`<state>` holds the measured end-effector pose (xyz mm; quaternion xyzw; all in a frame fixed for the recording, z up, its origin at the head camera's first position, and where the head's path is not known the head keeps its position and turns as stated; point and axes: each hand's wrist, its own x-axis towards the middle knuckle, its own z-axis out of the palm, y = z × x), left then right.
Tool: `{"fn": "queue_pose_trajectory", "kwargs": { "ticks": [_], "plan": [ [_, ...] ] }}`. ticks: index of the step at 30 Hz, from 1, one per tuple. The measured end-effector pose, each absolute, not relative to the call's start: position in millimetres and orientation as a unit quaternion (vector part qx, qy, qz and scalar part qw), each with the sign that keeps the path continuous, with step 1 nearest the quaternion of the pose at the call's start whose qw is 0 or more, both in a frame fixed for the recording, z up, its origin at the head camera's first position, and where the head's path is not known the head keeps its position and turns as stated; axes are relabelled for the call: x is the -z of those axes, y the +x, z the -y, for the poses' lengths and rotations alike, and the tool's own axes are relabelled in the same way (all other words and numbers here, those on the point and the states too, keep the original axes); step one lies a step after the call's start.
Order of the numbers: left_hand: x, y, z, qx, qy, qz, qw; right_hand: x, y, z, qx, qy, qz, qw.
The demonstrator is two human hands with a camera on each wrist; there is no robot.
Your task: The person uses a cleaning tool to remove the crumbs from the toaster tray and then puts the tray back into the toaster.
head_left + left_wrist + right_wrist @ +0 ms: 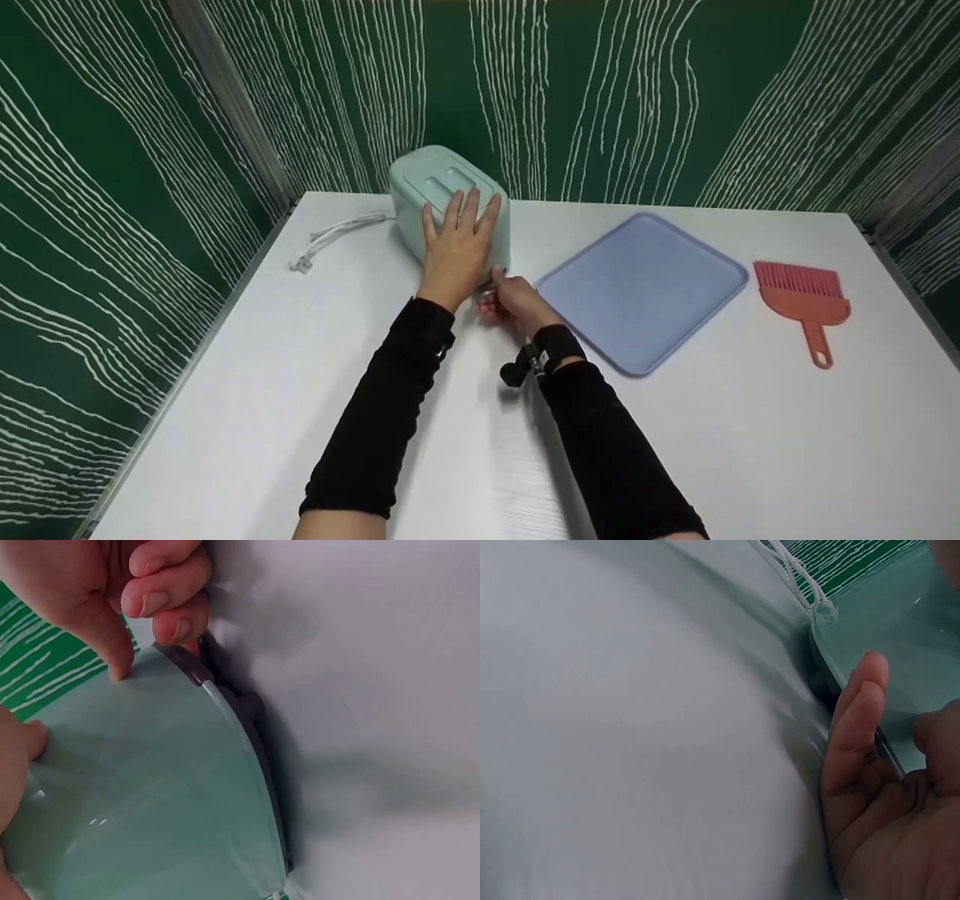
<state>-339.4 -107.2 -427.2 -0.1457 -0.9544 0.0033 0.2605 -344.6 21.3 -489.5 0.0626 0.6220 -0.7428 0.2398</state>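
Observation:
A mint-green two-slot toaster [409, 210] stands at the back of the white table, set at an angle. My left hand [459, 247] rests on its top with straight, spread fingers, beside the slots. At the toaster's near lower corner is my right hand [517, 300]. Its thumb [118, 664] presses on the green side wall while the curled fingers [169, 596] sit at the dark base edge. A dark brown piece [186, 666] shows at that edge, right by these fingertips; part of the grip is hidden behind the hand.
A bundled white power cord [330, 236] lies left of the toaster. To the right is a flat blue tray [645, 292], close to my right wrist. Farther right lies a red brush nested in an orange dustpan [806, 304]. Green panels with white lines [517, 97] stand behind the table.

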Motion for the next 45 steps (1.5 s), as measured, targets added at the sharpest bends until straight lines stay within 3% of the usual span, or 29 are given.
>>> {"fn": "queue_pose_trajectory", "kwargs": {
  "ticks": [45],
  "plan": [
    [427.2,-337.3,106.3,-0.009,-0.140,0.958,0.248,489.2,-347.2,-22.2,0.736,0.078,-0.627,0.242]
  ]
}}
